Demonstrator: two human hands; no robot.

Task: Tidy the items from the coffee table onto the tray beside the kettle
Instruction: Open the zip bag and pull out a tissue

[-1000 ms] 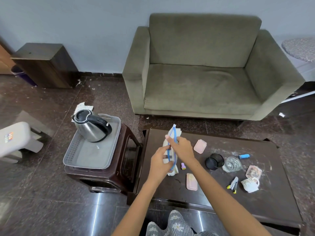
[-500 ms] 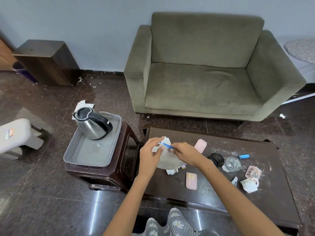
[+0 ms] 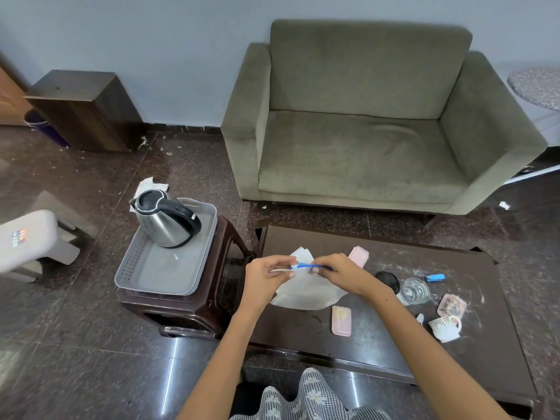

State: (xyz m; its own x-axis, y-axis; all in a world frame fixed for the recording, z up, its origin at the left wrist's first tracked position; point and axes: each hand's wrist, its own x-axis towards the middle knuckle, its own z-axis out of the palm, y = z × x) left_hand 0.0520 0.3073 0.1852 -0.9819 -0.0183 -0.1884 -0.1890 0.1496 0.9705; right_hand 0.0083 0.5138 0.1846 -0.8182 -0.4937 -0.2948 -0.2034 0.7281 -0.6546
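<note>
Both hands hold a clear zip bag (image 3: 306, 294) with a blue seal strip above the left end of the dark coffee table (image 3: 378, 334). My left hand (image 3: 266, 275) pinches the strip's left end and my right hand (image 3: 339, 269) pinches it further right; the bag hangs flat below them. On the table lie two pink cases (image 3: 341, 321) (image 3: 358, 256), a black lid (image 3: 388, 280), a glass (image 3: 415, 291), a blue lighter (image 3: 435, 277) and small printed packets (image 3: 445, 324). The grey tray (image 3: 157, 277) holds the steel kettle (image 3: 165, 221) on a brown stool at left.
A green sofa (image 3: 363, 140) stands behind the table. A white plastic stool (image 3: 27, 244) sits at far left, and a dark wooden cabinet (image 3: 85, 110) stands against the wall. My knees in patterned cloth (image 3: 306, 398) are below the table's near edge.
The bag was held upright a second ago; it has come down and turned flat, with both hands now spread along its blue strip.
</note>
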